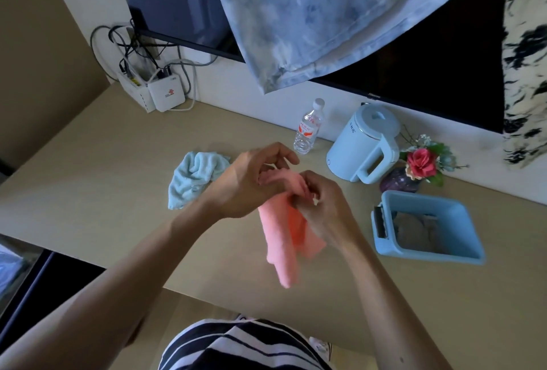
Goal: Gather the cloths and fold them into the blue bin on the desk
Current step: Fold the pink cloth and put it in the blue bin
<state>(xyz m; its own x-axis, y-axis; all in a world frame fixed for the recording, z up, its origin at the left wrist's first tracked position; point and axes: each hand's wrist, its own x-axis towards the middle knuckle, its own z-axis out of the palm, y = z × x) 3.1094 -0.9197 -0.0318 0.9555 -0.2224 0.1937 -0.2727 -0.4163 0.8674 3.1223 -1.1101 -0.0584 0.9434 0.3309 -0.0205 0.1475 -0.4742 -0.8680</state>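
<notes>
My left hand (251,183) and right hand (322,203): both grips pinched shut on the top edge of the pink cloth (284,239), which hangs above the bench (103,192). Blue bin (470,239), right of the pink cloth, on the bench: holds one grey cloth (417,230). Light-blue cloth (192,177), left of the pink cloth: crumpled, on the bench.

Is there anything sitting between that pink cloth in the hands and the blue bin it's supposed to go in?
Nothing visible does. The pink cloth hangs from both hands above the desk, and only bare desk shows between it and the blue bin. A grey cloth already lies inside.
</notes>
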